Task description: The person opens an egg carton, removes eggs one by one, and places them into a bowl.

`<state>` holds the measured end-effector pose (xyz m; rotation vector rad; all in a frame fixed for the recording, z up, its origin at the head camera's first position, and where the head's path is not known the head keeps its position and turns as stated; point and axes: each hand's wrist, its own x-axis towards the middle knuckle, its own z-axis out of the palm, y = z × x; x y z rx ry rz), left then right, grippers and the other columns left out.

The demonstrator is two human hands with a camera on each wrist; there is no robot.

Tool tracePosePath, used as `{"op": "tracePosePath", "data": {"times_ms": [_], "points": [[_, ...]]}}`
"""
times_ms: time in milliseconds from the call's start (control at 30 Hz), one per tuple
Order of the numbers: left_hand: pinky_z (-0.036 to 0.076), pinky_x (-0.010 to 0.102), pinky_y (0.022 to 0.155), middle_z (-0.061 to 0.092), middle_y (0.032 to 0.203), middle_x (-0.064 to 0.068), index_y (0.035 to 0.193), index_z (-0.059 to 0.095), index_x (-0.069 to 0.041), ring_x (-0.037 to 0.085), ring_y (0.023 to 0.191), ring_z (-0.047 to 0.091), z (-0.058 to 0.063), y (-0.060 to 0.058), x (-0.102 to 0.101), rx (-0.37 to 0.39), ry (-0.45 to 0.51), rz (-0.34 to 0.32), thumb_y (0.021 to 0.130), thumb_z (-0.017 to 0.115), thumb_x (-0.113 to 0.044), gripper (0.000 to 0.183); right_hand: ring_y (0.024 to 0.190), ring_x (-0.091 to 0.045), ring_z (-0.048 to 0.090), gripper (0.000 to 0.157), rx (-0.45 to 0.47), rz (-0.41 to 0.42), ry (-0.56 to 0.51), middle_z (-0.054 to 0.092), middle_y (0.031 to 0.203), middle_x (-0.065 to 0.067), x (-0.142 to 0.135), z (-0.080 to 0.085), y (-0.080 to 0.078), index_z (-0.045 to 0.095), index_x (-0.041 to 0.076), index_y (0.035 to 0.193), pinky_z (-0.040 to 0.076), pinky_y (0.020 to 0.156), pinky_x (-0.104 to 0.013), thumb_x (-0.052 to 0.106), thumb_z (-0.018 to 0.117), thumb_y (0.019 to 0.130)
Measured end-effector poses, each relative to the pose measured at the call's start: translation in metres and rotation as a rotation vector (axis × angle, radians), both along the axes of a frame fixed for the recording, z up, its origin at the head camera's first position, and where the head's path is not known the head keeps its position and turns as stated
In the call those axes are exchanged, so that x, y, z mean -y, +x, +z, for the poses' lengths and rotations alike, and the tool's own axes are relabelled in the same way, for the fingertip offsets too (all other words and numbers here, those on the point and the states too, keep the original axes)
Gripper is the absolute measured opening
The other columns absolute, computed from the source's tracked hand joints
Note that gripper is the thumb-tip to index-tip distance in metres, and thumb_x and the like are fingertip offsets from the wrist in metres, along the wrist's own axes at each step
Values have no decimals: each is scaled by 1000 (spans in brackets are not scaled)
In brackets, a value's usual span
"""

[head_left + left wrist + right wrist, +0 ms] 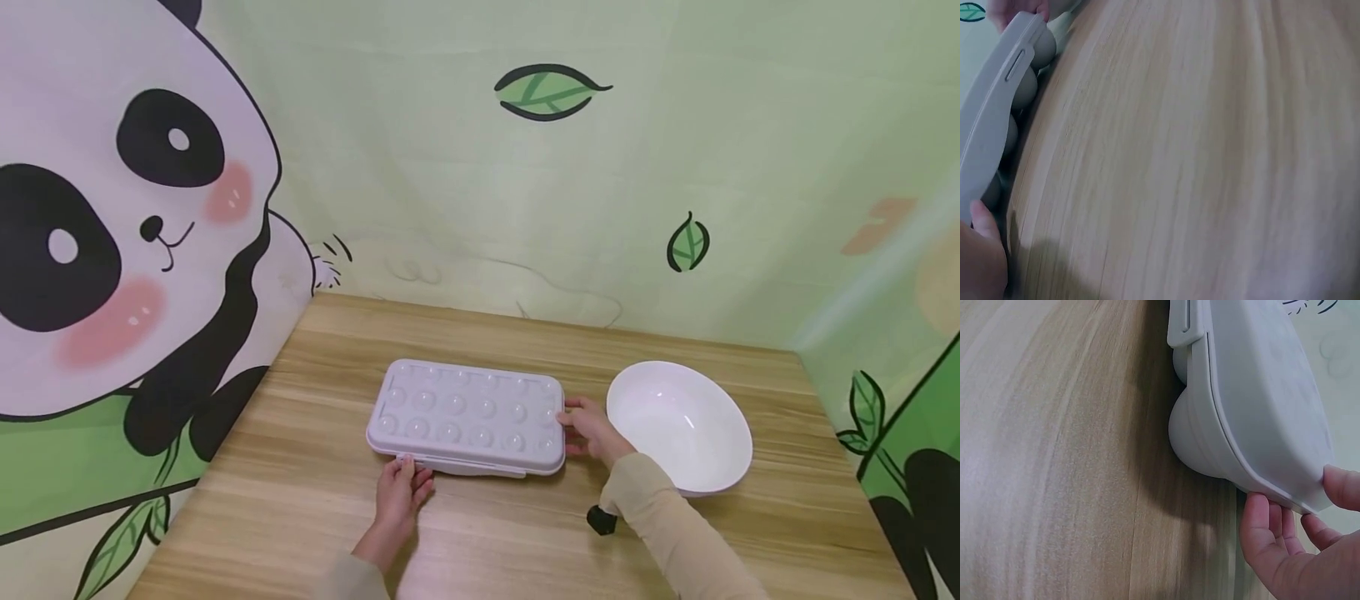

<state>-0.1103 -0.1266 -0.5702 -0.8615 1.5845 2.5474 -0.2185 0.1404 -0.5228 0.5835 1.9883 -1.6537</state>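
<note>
Head view | closed pale-lilac, bump-topped rectangular plastic case [467, 417] on wood-grain tabletop [487, 542] | half-curled left hand [397, 497] pinches near-left edge; right hand [594, 431], fingers bent, grips right end | both hands placed, lid still on; glossy white bowl [716, 408] untouched; remainder unclear

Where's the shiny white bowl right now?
In the head view, the shiny white rounded bowl sits at right on the light-brown wood-grain table, beside the person's right hand holding the pale lilac rectangular box.
</note>
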Motion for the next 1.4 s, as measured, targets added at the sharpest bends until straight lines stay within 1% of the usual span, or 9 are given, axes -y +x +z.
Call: {"op": "tracePosePath", "data": {"times_ms": [100, 233, 367, 467, 667, 900, 1133, 1233, 1400], "points": [[50, 27, 74, 53, 90, 5, 117, 26, 2, 9, 79, 58, 2, 4, -8, 1, 39, -48, 94, 36, -29, 40, 71, -18, 53, 41, 1, 8, -5, 54, 85, -7, 0, 1, 1, 37, 5, 126, 47, 61, -34, 8, 50, 87], [43, 38, 90, 45, 113, 16, 123, 18, 3, 17, 97, 53, 5, 8, -31, 8, 102, -152, 93, 37, -30, 49, 72, -18, 53, 42, 7, 9, -17, 54, 84, -5, 1, 4, 2, 37, 6, 127, 47, 63, -34, 8, 49, 87], [41, 40, 92, 44, 114, 16, 119, 23, 4, 20, 102, 51, 9, 10, -57, 16, 136, -219, 90, 42, -22, 43, 73, -18, 53, 42, 6, 20, -26, 54, 83, -4, 1, 5, 3, 36, 6, 127, 47, 62, -34, 9, 48, 88], [42, 37, 90, 46, 108, 12, 114, 26, 3, 18, 99, 51, 9, 10, -71, 16, 155, -233, 89, 44, -19, 38, 73, -18, 53, 41, 4, 23, -30, 54, 84, -5, 0, 4, 2, 36, 7, 127, 47, 61, -34, 9, 48, 88], [44, 35, 87, 47, 101, 7, 111, 27, 1, 15, 94, 53, 6, 9, -91, 1, 209, -220, 90, 45, -18, 34, 73, -18, 53, 41, 6, 24, -37, 54, 86, -6, -1, 4, 1, 36, 6, 128, 47, 61, -34, 8, 48, 88], [46, 29, 83, 51, 92, 2, 107, 30, 0, 9, 86, 56, -1, 7, -100, 1, 249, -190, 89, 49, -22, 34, 72, -18, 54, 42, 17, 19, -13, 55, 84, -6, -1, 5, 2, 37, 7, 127, 48, 61, -33, 9, 49, 87], [46, 28, 84, 54, 90, 1, 116, 30, 6, 9, 84, 56, -5, 6, -106, 2, 198, -160, 90, 47, -23, 42, 73, -19, 54, 40, 19, 5, 11, 55, 87, -7, 1, 6, 1, 38, 8, 126, 48, 62, -33, 9, 49, 87], [47, 27, 80, 54, 87, 2, 114, 33, 6, 9, 82, 54, -5, 4, -109, 9, 163, -132, 90, 47, -22, 39, 73, -18, 54, 41, 17, 5, 7, 55, 88, -7, 1, 4, 1, 37, 7, 127, 48, 61, -33, 8, 48, 87], [48, 23, 72, 52, 84, 3, 110, 35, 5, 9, 77, 53, -3, 3, -116, 25, 104, -67, 91, 45, -19, 32, 70, -18, 54, 42, 17, -11, -15, 55, 81, -4, 0, 0, -1, 39, 8, 125, 48, 60, -34, 8, 51, 86]]}}
